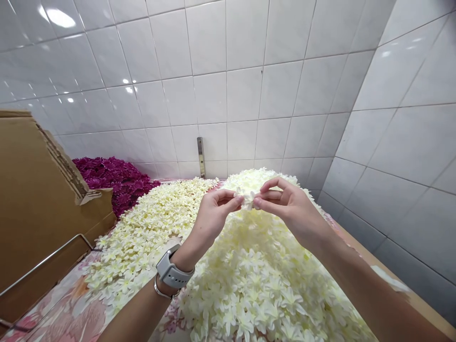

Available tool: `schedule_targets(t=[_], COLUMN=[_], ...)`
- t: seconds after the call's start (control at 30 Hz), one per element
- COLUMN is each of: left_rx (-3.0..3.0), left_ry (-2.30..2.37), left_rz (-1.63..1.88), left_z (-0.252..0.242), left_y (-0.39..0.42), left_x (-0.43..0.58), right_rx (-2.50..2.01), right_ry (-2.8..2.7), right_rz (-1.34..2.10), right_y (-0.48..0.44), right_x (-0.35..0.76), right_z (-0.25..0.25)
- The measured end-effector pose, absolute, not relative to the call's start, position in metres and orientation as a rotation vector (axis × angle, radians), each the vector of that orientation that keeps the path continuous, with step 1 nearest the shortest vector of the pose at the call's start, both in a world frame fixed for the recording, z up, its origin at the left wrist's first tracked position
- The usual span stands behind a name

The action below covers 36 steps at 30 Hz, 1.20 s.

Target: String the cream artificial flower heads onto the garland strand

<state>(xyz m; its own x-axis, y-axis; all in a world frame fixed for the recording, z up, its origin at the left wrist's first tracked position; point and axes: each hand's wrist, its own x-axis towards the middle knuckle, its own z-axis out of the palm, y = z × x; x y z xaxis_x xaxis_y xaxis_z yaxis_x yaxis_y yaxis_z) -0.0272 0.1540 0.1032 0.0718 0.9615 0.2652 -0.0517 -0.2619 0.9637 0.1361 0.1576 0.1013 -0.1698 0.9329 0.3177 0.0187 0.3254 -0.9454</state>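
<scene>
Left hand (213,212), right hand (290,204) pinching white petalled flower (247,201); open air toward glossy white tiled wall (245,95), twelve o'clock; torn-edged brown cardboard (39,185), nine o'clock.

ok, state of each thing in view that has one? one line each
left hand, pinching
right hand, pinching
small white flower piece, held between both hands' fingertips
white flowers, loose, heaped
cream flowers, loose, spread out
purple flowers, heaped
cardboard, upright, edge torn
watch, strapped on left wrist; screen unreadable
metal strip, upright
</scene>
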Motion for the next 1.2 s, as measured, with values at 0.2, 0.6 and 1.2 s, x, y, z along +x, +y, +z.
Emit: schedule_targets(t=[0.2,0.6,1.2], left_rx=[1.384,1.412,1.345], left_ry=[0.992,0.934,0.837], left_rz=[1.364,1.173,1.166], left_z=[0.102,0.105,0.105], left_y=[0.156,0.154,0.153], left_x=[-0.03,-0.032,-0.03], right_rx=[-0.998,-0.926,-0.96], right_ry=[-1.356,-1.937,-1.614], right_rz=[0.856,0.221,0.583], right_y=[0.171,0.158,0.159], right_x=[0.141,0.142,0.141], right_z=[0.093,0.105,0.103])
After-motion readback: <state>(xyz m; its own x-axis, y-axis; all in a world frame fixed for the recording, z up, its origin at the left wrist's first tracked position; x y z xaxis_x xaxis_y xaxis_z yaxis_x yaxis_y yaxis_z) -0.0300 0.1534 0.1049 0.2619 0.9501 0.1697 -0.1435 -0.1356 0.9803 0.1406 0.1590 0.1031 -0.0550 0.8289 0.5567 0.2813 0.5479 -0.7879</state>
